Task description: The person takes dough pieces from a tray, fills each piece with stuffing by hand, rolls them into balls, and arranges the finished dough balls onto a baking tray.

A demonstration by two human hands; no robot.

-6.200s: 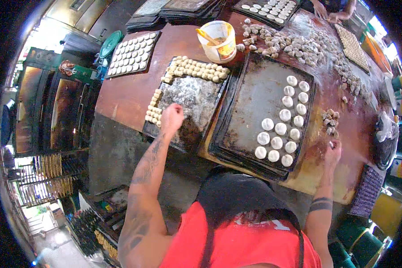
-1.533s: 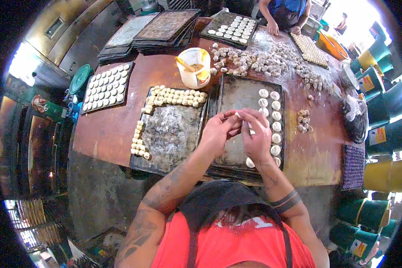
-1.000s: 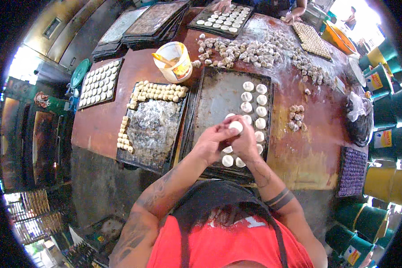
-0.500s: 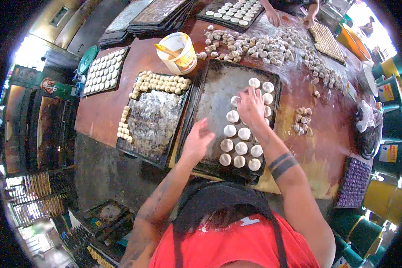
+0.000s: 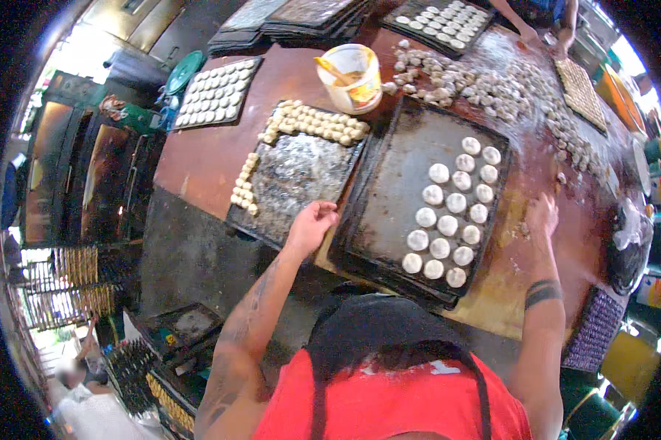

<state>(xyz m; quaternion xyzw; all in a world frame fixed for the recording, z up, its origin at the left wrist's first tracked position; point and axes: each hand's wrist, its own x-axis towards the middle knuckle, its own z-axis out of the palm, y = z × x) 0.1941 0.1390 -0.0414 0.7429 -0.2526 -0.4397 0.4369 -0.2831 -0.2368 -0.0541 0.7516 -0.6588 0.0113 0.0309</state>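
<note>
So your left hand (image 5: 312,226) sat curled at the near edge of the floured tray (image 5: 294,176) w/ small dough balls (image 5: 312,123) along its rim; grip half-closed, can't tell if it held anything. Right hand (image 5: 542,217) rested on the tabletop (image 5: 206,158), fingers loose & empty, just right of the dark baking tray (image 5: 396,191) w/ flat dough rounds (image 5: 451,209).
</note>
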